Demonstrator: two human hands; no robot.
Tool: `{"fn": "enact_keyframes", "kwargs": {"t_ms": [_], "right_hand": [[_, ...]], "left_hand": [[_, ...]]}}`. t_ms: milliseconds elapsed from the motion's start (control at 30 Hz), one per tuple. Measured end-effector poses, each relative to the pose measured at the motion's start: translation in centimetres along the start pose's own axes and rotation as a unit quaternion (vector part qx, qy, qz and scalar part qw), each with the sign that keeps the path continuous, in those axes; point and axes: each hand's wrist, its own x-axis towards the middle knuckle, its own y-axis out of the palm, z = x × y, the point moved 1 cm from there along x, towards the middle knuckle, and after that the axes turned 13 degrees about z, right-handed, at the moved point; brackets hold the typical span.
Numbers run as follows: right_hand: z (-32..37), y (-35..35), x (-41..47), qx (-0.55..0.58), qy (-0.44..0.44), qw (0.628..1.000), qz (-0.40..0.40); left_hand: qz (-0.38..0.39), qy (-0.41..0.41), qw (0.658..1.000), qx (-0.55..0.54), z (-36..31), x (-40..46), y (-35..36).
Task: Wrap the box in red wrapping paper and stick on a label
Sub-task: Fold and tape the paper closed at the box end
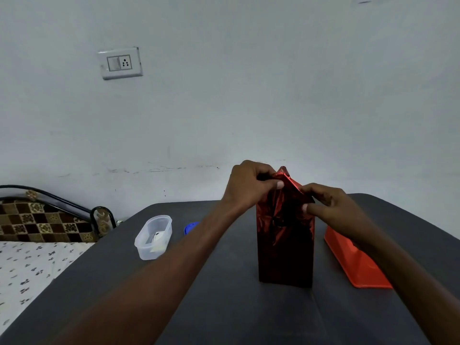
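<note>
While the box point(285, 245) stands upright on the dark table point(224, 307), already sheathed in shiny red paper point(286, 195), the left hand point(249, 185) pinches the paper's peaked top flap and the right hand point(331, 205) pinches the fold just beside it. An orange tray point(358, 265) lies to the right, a clear tub point(154, 237) to the left. Pulling unevenly could tear the thin foil or tip the tall box; a loosened pinch would probably let the fold spring open.
</note>
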Motion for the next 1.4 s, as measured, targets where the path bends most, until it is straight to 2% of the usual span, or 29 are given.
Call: {"fn": "enact_keyframes", "kwargs": {"t_ms": [167,267,367,433,633,767,900,967,1133,1267,1400], "right_hand": [[-0.1,1.0,0.3,-0.016,-0.025,0.996,-0.079],[-0.5,1.1,0.7,-0.004,-0.02,0.995,-0.098],[-0.5,1.3,0.9,0.007,-0.017,0.994,-0.108],[-0.4,1.5,0.9,0.019,-0.023,0.993,-0.112],[-1.0,1.6,0.7,0.024,-0.027,0.993,-0.116],[-0.7,1.6,0.7,0.025,-0.026,0.992,-0.12],[-0.9,1.8,0.7,0.021,-0.021,0.991,-0.127],[-0.9,1.8,0.5,0.021,-0.028,0.992,-0.125],[-0.5,1.4,0.4,0.025,-0.032,0.993,-0.107],[-1.0,1.0,0.3,0.033,-0.024,0.995,-0.094],[-0.8,1.1,0.3,0.036,-0.025,0.992,-0.115]], "left_hand": [[-0.024,0.006,0.998,-0.063,0.1,0.2,-0.9],[0.019,-0.023,0.997,-0.065,-0.3,0.6,-1.1],[0.065,-0.043,0.997,-0.016,-0.3,0.9,-0.9],[0.051,-0.026,0.998,0.014,-0.5,1.1,-0.6],[-0.002,-0.026,0.998,-0.052,-1.5,2.6,-0.7],[-0.031,-0.012,0.999,-0.038,-1.9,3.1,-1.8],[0.077,-0.074,0.994,0.025,-1.3,2.6,-1.1],[0.103,-0.072,0.99,0.065,-0.6,2.4,-0.3],[0.036,-0.043,0.998,0.027,-0.5,3.1,-0.3],[0.027,-0.033,0.999,-0.009,-0.5,3.2,-0.1],[0.021,-0.013,0.999,-0.048,-0.3,3.0,0.0]]}}
